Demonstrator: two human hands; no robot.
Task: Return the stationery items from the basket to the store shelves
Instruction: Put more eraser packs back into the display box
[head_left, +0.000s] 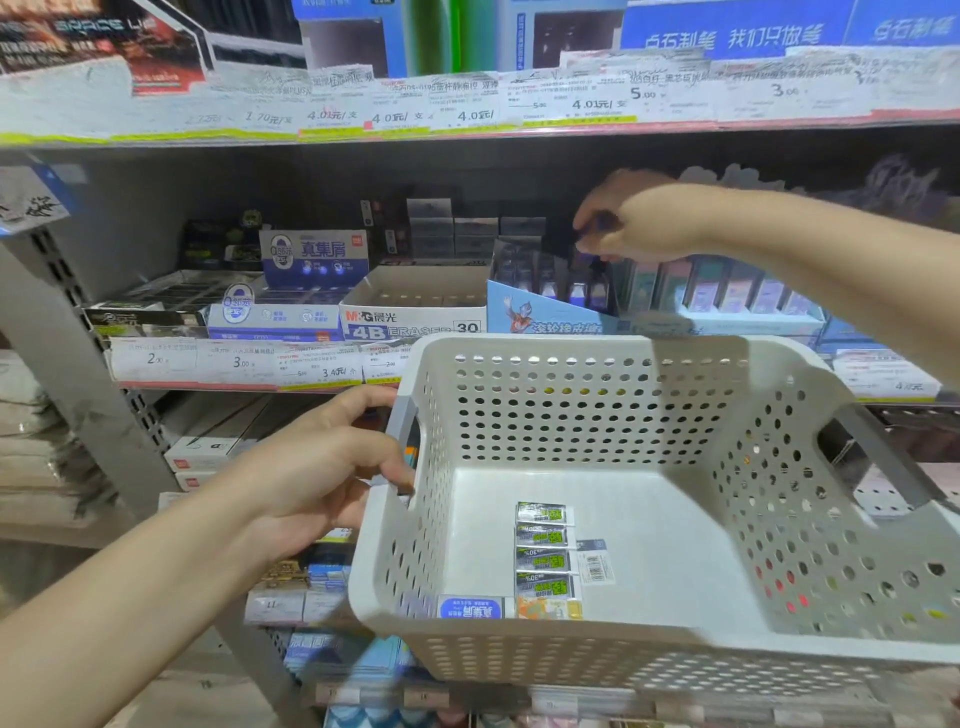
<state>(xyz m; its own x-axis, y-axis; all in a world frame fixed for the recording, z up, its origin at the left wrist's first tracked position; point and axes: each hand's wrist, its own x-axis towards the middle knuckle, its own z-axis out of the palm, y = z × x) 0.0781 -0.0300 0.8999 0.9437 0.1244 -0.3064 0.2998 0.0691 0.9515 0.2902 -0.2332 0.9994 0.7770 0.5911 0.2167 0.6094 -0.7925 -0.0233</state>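
My left hand grips the left handle of a white perforated basket held in front of the shelves. On the basket floor lie a strip of green-and-black erasers, a blue-labelled eraser, an orange-patterned eraser and a barcode tag. My right hand reaches over the basket to the middle shelf. It pinches a small dark purple item, blurred, just above a blue display box of similar purple packs.
The middle shelf holds an M&G 4B eraser carton, blue-and-white eraser boxes and pastel packs on the right. Price labels line the shelf edge. A grey slotted upright stands at left, with boxed goods on lower shelves.
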